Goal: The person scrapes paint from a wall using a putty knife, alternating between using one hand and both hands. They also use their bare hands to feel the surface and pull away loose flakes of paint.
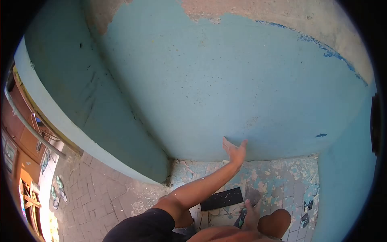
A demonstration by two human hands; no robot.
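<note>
No legible txt, labels, brands, nos. or signs in view.

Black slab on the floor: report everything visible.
The black slab is one plain, thin-looking, elongated rectangle with straight edges, its top dark and pale-speckled. It lies flat on the littered floor, slightly askew in view, right end near the right hand. Neither that nor the left hand is on it. Material and underside: can't tell.

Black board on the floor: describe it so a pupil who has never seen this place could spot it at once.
Start at the blue wall and drop to the floor at its foot. Beside the left forearm lies the black board, a flat rectangle. It is much larger than the dark scraps to its right.
</note>
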